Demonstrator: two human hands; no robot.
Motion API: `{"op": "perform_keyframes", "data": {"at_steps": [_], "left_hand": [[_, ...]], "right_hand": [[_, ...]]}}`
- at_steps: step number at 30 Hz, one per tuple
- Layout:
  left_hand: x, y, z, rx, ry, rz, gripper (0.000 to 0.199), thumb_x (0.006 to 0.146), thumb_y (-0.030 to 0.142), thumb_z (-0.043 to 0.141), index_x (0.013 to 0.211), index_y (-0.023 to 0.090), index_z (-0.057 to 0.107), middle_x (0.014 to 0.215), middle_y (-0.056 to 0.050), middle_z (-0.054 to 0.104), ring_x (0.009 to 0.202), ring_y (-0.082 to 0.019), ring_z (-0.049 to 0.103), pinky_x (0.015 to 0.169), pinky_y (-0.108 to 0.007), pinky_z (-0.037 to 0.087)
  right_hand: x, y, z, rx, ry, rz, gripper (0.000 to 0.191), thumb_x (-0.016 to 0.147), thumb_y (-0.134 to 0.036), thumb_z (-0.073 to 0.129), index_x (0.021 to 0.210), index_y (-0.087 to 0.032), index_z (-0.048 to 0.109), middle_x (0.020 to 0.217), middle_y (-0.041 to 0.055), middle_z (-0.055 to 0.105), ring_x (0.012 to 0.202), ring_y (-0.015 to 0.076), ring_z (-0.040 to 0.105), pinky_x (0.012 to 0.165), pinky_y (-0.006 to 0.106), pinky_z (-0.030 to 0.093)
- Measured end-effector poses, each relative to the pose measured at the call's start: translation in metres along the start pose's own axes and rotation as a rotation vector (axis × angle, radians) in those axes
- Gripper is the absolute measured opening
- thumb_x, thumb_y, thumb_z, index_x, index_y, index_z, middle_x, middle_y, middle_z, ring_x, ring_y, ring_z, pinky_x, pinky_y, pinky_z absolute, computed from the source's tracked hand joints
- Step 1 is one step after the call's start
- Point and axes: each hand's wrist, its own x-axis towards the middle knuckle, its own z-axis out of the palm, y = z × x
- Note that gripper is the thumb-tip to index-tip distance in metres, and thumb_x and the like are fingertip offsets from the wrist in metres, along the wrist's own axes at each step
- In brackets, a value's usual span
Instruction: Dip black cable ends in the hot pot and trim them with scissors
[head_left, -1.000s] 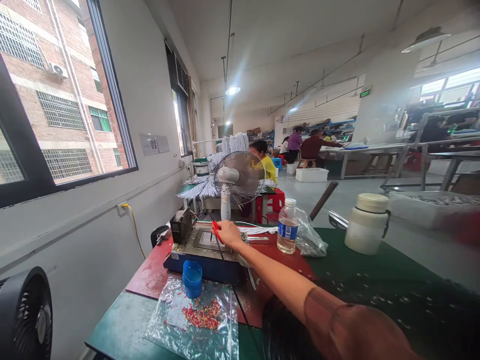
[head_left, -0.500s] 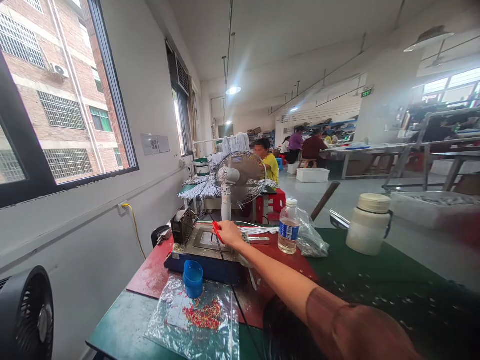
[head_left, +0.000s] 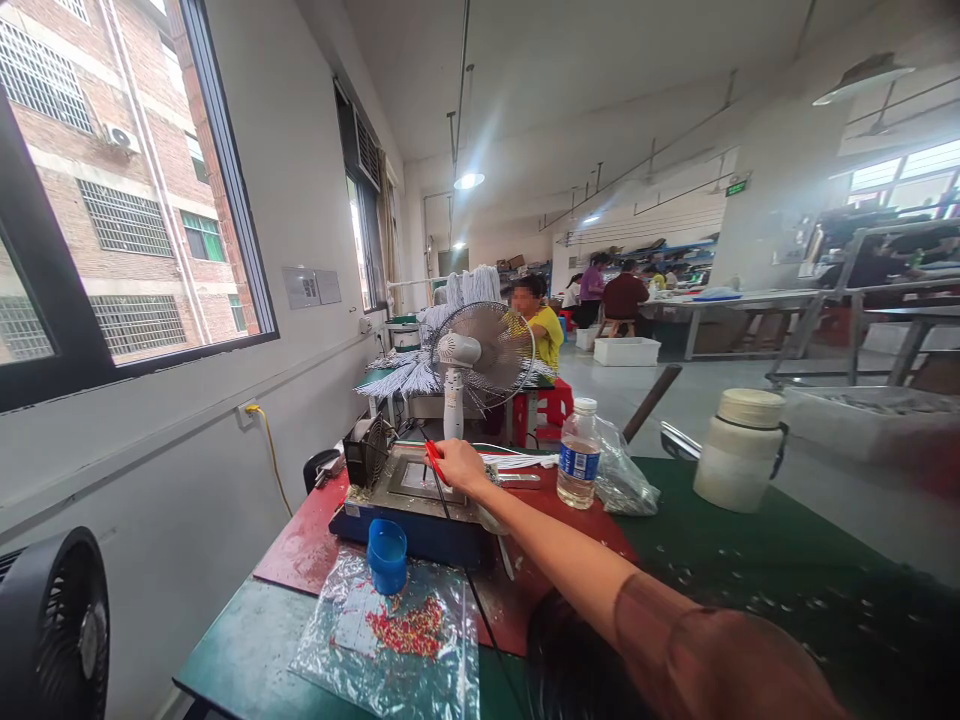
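Note:
My right hand (head_left: 459, 467) is closed around a red-handled tool (head_left: 433, 462), whose exact kind I cannot make out. The hand is over a blue machine with a metal top plate (head_left: 405, 490); a short dark piece points down at the plate's light framed middle. A thin black cord (head_left: 480, 610) runs from beside the hand down to the near table edge; whether the hand grips it I cannot tell. In front of the machine, a blue cup (head_left: 387, 556) stands on a clear plastic bag (head_left: 352, 690) beside a scatter of small red and yellow bits (head_left: 409, 628). My left hand is out of view.
A small dark fan (head_left: 369, 448) stands at the machine's left, and a white fan (head_left: 454, 385) behind it. A bottle (head_left: 577, 462), a plastic bag (head_left: 628, 485) and a cream jug (head_left: 739, 455) are on the right. A person in yellow (head_left: 541, 325) sits beyond.
My right hand stays over the machine, closed on the red-handled tool. The view has shifted very slightly. The person in yellow has moved an arm.

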Motion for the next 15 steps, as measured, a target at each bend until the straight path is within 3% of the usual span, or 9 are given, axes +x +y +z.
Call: {"op": "perform_keyframes", "data": {"at_steps": [3, 5, 8, 11, 15], "left_hand": [[-0.006, -0.012, -0.015, 0.011, 0.022, -0.001, 0.026, 0.078, 0.041, 0.047, 0.095, 0.029, 0.062, 0.075, 0.002, 0.065, 0.082, -0.026, 0.063, 0.049, -0.029, 0.048], [-0.003, -0.012, -0.016, 0.017, 0.029, 0.009, 0.022, 0.077, 0.039, 0.049, 0.092, 0.029, 0.062, 0.078, 0.002, 0.066, 0.084, -0.027, 0.062, 0.048, -0.029, 0.048], [0.007, 0.002, 0.000, 0.021, 0.016, 0.042, 0.023, 0.075, 0.040, 0.052, 0.093, 0.030, 0.062, 0.083, 0.001, 0.066, 0.089, -0.029, 0.061, 0.047, -0.030, 0.048], [0.021, 0.020, 0.025, 0.021, -0.011, 0.084, 0.035, 0.082, 0.041, 0.036, 0.097, 0.024, 0.063, 0.086, 0.003, 0.065, 0.092, -0.031, 0.060, 0.053, -0.031, 0.050], [0.032, 0.032, 0.042, 0.022, -0.021, 0.112, 0.034, 0.082, 0.042, 0.036, 0.097, 0.026, 0.062, 0.089, 0.002, 0.066, 0.093, -0.030, 0.060, 0.054, -0.030, 0.050]], "right_hand": [[0.000, 0.000, 0.000, -0.015, 0.004, 0.002, 0.030, 0.082, -0.043, 0.046, 0.082, -0.024, 0.070, 0.082, 0.0067, 0.069, 0.078, 0.0195, 0.062, 0.054, 0.022, 0.030], [0.000, 0.000, 0.000, -0.023, 0.004, 0.004, 0.031, 0.082, -0.044, 0.045, 0.082, -0.024, 0.069, 0.083, 0.0067, 0.069, 0.079, 0.0198, 0.062, 0.053, 0.022, 0.031], [0.000, -0.001, 0.000, -0.032, 0.000, 0.005, 0.031, 0.083, -0.045, 0.045, 0.082, -0.024, 0.069, 0.082, 0.0063, 0.069, 0.079, 0.0196, 0.062, 0.053, 0.021, 0.030], [-0.001, 0.000, -0.001, -0.039, -0.004, 0.008, 0.031, 0.082, -0.045, 0.046, 0.081, -0.023, 0.068, 0.082, 0.0064, 0.068, 0.080, 0.0197, 0.062, 0.053, 0.021, 0.030], [-0.001, 0.000, -0.001, -0.035, -0.010, 0.014, 0.030, 0.082, -0.044, 0.048, 0.081, -0.023, 0.068, 0.083, 0.0071, 0.068, 0.080, 0.0203, 0.062, 0.053, 0.022, 0.030]]}}
